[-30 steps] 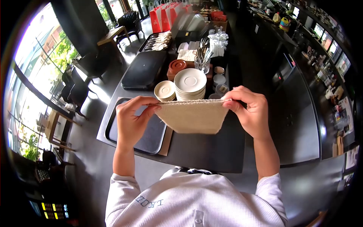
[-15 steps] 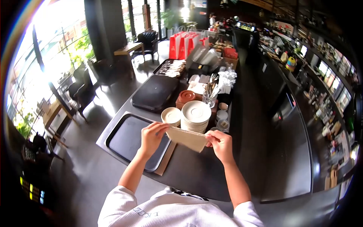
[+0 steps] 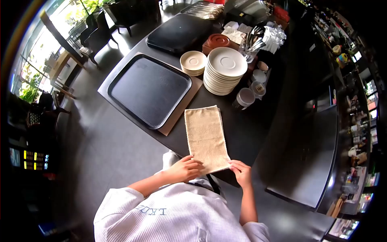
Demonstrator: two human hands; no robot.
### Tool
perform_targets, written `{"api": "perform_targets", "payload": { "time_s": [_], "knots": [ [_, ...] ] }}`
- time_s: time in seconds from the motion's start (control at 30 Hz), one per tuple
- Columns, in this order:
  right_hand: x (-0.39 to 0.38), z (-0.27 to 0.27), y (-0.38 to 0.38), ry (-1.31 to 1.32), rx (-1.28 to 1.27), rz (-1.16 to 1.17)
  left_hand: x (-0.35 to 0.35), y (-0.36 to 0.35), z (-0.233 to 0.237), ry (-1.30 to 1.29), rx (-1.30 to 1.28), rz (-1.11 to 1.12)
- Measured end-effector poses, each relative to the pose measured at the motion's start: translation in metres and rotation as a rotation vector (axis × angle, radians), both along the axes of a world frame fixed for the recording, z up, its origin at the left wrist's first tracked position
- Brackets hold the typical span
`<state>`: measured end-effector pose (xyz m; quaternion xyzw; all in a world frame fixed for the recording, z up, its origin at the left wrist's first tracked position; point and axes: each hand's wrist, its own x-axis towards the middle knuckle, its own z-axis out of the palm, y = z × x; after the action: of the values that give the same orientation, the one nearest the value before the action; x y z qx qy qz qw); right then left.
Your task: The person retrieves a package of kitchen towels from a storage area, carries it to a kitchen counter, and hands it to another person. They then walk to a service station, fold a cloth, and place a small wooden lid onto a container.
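Note:
A folded beige cloth (image 3: 206,137) lies spread on the dark counter, its near end at the counter's front edge. My left hand (image 3: 186,168) holds the cloth's near left corner, with some fingertips bent over its edge. At the near right corner, my right hand (image 3: 241,171) pinches the cloth between thumb and fingers. Beyond the cloth rises a tall stack of white plates (image 3: 225,64), with a shorter stack of cream saucers (image 3: 193,61) beside it on the left.
A black tray (image 3: 150,90) lies left of the cloth, overlapping a brown board (image 3: 171,123). Further back are stacked black trays (image 3: 179,32), a red-brown lidded pot (image 3: 217,40) and cutlery in a glass (image 3: 250,46). Lidded cups (image 3: 245,97) stand right of the plates.
Both hands have come down and nearer to my body, and the cloth, before held up in the air, now lies flat on the counter. The view has tilted down.

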<state>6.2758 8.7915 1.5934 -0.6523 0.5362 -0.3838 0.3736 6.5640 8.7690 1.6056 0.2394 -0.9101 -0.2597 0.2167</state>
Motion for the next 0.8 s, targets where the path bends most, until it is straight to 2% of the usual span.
{"api": "perform_targets", "payload": {
  "time_s": [0.07,0.13,0.17,0.2,0.27,0.33,0.4,0.47,0.53,0.6,0.63,0.67,0.73,0.8],
  "knots": [
    [-0.006,-0.002,0.012,-0.044,0.050,-0.056,-0.013,0.005,-0.001,-0.045,0.095,-0.063],
    [-0.013,-0.006,0.018,-0.006,0.050,-0.074,-0.021,-0.002,0.001,-0.109,0.312,-0.244],
    [-0.015,0.002,0.020,0.013,0.088,-0.092,-0.024,-0.005,-0.007,-0.141,0.262,-0.289],
    [-0.019,0.005,0.024,0.035,0.127,-0.113,-0.027,-0.011,-0.015,-0.028,0.106,-0.237],
    [-0.036,-0.003,0.031,0.060,0.012,-0.108,-0.028,-0.040,-0.019,-0.016,0.181,-0.133],
    [-0.036,0.002,0.031,0.181,-0.069,-0.207,-0.028,-0.082,-0.047,-0.092,0.342,0.040],
    [-0.036,-0.008,0.026,0.383,-0.132,-0.239,-0.043,-0.119,-0.044,0.036,-0.046,0.306],
    [-0.031,-0.011,0.025,0.455,-0.102,-0.306,-0.064,-0.152,-0.040,-0.030,-0.149,0.386],
    [-0.020,-0.009,0.028,0.493,-0.093,-0.473,-0.070,-0.180,-0.053,-0.110,-0.127,0.359],
    [-0.016,-0.020,0.029,0.501,-0.104,-0.678,-0.075,-0.194,-0.045,-0.176,-0.091,0.373],
    [-0.015,-0.023,0.031,0.459,-0.090,-0.741,-0.075,-0.199,-0.044,-0.116,-0.072,0.332],
    [-0.016,-0.025,0.035,0.422,-0.060,-0.778,-0.073,-0.202,-0.043,-0.060,-0.049,0.291],
    [-0.011,-0.029,0.038,0.332,0.004,-0.874,-0.073,-0.212,-0.050,-0.110,-0.014,0.236],
    [-0.008,-0.032,0.036,0.334,-0.065,-0.922,-0.067,-0.208,-0.050,-0.099,0.012,0.238]
  ]
}}
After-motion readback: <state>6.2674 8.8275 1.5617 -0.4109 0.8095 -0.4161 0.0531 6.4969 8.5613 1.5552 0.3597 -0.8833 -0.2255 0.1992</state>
